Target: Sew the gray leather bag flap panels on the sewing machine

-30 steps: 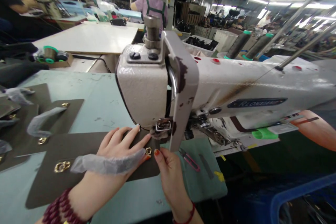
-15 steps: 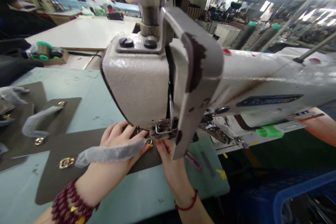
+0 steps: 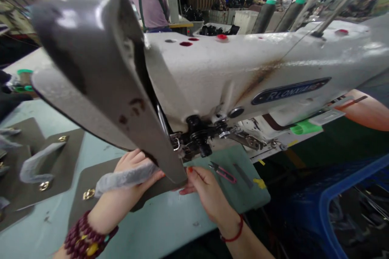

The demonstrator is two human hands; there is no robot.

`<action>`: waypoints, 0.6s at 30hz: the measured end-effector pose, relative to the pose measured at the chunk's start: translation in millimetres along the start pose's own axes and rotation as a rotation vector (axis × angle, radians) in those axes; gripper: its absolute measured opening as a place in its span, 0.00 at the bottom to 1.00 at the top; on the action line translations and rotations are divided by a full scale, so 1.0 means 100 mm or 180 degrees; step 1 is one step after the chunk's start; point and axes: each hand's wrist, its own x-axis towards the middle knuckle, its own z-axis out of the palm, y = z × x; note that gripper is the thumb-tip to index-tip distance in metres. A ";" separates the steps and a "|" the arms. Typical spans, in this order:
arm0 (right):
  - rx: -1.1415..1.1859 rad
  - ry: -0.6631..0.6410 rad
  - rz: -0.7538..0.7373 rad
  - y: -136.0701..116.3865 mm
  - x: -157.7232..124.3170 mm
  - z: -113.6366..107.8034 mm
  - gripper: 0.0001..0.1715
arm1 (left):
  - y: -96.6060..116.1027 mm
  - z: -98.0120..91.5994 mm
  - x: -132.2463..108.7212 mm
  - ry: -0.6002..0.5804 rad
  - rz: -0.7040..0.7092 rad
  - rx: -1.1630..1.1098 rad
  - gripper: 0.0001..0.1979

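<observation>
A grey-brown bag panel (image 3: pixel 86 174) lies under the head of a white sewing machine (image 3: pixel 188 73), with a plastic-wrapped handle (image 3: pixel 124 179) fixed to it by gold metal fittings (image 3: pixel 89 194). My left hand (image 3: pixel 120 200) rests flat on the panel, passing beneath the handle; its fingertips are partly behind the machine. At the panel's right end, my right hand (image 3: pixel 208 192) pinches the edge between thumb and curled fingers. A worn metal bracket (image 3: pixel 106 68) on the machine head hides the needle area and part of the panel.
Pink-handled thread snips (image 3: pixel 223 172) and a dark strip (image 3: pixel 242 176) lie right of my right hand. More panels with wrapped handles (image 3: pixel 57 162) are on the left. A blue crate (image 3: pixel 322 214) stands at lower right. Behind the machine, a person in purple (image 3: pixel 148 4) faces away.
My view has moved closer and rightward, so the bracket looms larger at left. The right hand has shifted from beside the presser foot to the panel's near right edge, fingers curled.
</observation>
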 end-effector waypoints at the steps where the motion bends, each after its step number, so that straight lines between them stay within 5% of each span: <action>1: 0.0077 -0.0033 0.0020 0.00 -0.01 0.00 0.28 | -0.01 0.00 0.00 0.0014 0.0020 -0.0051 0.17; 11: -0.0475 -0.0174 -0.0557 -0.11 -0.02 0.04 0.22 | 0.04 -0.10 0.06 -0.0135 -0.0065 -0.0067 0.21; 18: -0.0706 0.0111 -0.0640 -0.04 0.00 0.08 0.21 | 0.12 -0.14 0.07 -0.0244 -0.0170 -0.0109 0.23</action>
